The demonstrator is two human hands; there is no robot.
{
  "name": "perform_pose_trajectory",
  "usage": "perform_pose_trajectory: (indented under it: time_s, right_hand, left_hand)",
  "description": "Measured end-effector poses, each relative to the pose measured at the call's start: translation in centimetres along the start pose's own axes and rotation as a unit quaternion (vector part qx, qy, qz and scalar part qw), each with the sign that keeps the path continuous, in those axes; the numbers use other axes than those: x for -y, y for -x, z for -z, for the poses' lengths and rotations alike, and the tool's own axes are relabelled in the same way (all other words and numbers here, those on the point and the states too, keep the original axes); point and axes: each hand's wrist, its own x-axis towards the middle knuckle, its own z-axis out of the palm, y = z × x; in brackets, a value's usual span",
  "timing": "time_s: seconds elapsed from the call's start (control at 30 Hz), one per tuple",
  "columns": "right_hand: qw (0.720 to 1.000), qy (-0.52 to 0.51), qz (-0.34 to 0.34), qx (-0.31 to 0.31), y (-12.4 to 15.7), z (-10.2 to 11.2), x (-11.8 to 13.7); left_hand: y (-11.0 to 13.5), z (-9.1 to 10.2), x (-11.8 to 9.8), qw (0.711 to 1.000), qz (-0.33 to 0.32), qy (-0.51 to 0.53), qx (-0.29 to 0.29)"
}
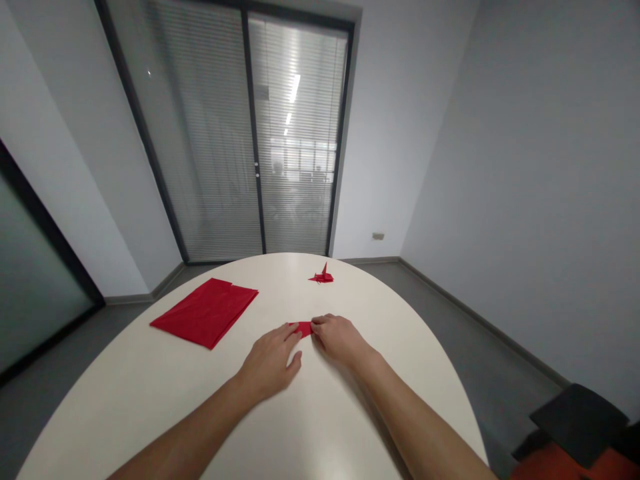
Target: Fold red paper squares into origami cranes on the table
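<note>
A small folded piece of red paper (303,329) lies on the white round table (150,407) between my hands. My left hand (270,360) rests its fingertips on the paper's left side, fingers stretched out and thumb apart. On the right edge, my right hand (340,339) pinches the paper with its fingers drawn together. Both hands cover parts of the paper, so its full shape is hidden. Beyond them sits a red origami crane (323,275) with one point sticking up.
Several red paper sheets (207,313) lie stacked on the table's left side. A black and orange chair (580,423) stands at the lower right. Behind the table are a glass partition with blinds (300,133) and a grey wall (540,167).
</note>
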Motion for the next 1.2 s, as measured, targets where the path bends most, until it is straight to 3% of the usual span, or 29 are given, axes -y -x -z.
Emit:
perform_pose_trajectory:
  time_s: [0.1,0.37,0.6,1.2]
  right_hand:
    - [1.000,0.009,-0.004,-0.006,0.0,0.0,-0.2]
    - [0.998,-0.006,-0.064,-0.018,0.4,0.4,-4.2]
    - [0.998,0.010,-0.066,-0.020,0.5,0.6,-3.9]
    - [0.997,-0.053,0.027,-0.045,0.5,-0.1,-5.0]
  left_hand:
    - [0.1,-0.4,0.2,1.000,0.010,-0.004,0.011]
    - [0.1,0.0,-0.1,0.999,0.008,-0.011,0.032]
    - [0.2,-0.3,0.0,0.997,0.027,0.011,0.064]
    - [0.3,-0.6,0.3,0.997,0.023,0.031,0.065]
